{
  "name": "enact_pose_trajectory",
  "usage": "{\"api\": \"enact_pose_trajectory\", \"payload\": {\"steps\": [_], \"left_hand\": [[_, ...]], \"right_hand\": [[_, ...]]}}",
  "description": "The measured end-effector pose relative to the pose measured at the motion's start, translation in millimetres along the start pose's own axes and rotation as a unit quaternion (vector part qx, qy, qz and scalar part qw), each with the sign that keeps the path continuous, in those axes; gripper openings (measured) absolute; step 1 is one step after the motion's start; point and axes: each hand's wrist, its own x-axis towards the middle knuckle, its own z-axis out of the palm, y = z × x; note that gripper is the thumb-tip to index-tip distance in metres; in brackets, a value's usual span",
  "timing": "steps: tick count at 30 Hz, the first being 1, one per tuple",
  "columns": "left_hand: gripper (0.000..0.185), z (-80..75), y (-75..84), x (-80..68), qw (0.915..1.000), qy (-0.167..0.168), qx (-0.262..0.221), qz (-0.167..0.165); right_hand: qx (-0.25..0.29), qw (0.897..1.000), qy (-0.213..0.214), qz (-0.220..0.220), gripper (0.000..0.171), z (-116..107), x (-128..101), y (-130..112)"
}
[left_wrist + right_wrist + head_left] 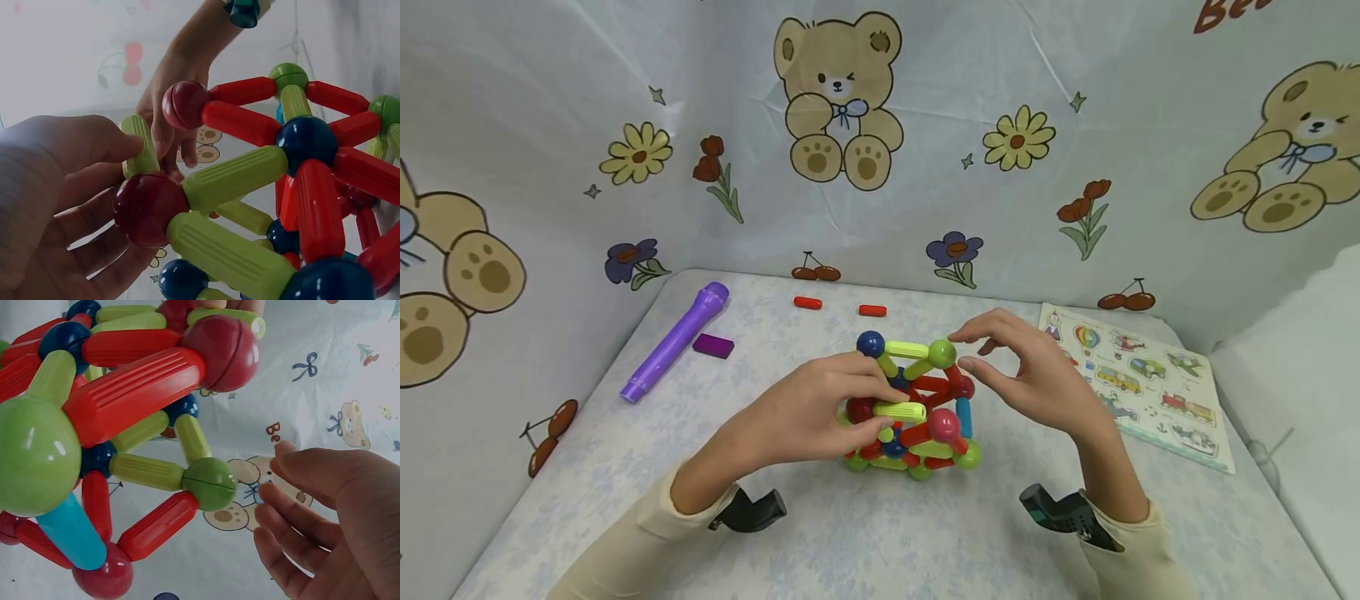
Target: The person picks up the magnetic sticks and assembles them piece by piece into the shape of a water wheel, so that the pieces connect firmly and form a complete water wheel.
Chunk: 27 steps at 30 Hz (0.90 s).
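A ball-and-stick construction toy (931, 450) of coloured balls and rods stands on the table in front of me. My left hand (812, 408) is at its left side, pinching a yellow-green rod (139, 147) between thumb and fingers. That rod joins a dark red ball (150, 209), from which two more yellow-green rods lead into the frame. Beside the green ball (942, 354) at the upper right corner is my right hand (1037, 375), fingers loosely bent and holding nothing. The right wrist view shows a gap between its fingertips and this green ball (209, 483).
Two loose red rods, one left (808, 303) and one right (872, 311), lie behind the structure. At the left are a purple toy microphone (677, 340) and a purple block (713, 346). A picture book (1157, 396) lies at the right. Bear-printed fabric (947, 75) hangs behind the table.
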Motion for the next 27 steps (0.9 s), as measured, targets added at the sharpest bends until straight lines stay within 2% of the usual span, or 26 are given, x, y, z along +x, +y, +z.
{"api": "enact_pose_trajectory", "payload": {"steps": [4,11,18,27], "left_hand": [[0.024,4.9,0.6,0.8,0.9994,0.0,0.035,0.008],[0.024,12.8,-0.1,0.1,0.9961,0.005,0.085,0.024],[0.021,13.1,0.7,-0.9,0.9955,0.0,0.091,0.029],[0.022,13.3,-0.1,-0.1,0.9966,-0.001,0.081,0.018]], "right_hand": [[-0.019,1.0,0.001,0.011,0.044,4.8,2.1,4.5],[-0.003,0.999,-0.031,0.016,0.044,11.8,3.6,8.5],[-0.003,0.999,-0.04,0.021,0.041,16.0,5.7,7.1],[-0.017,0.999,-0.032,0.018,0.039,17.5,5.8,7.8]]}}
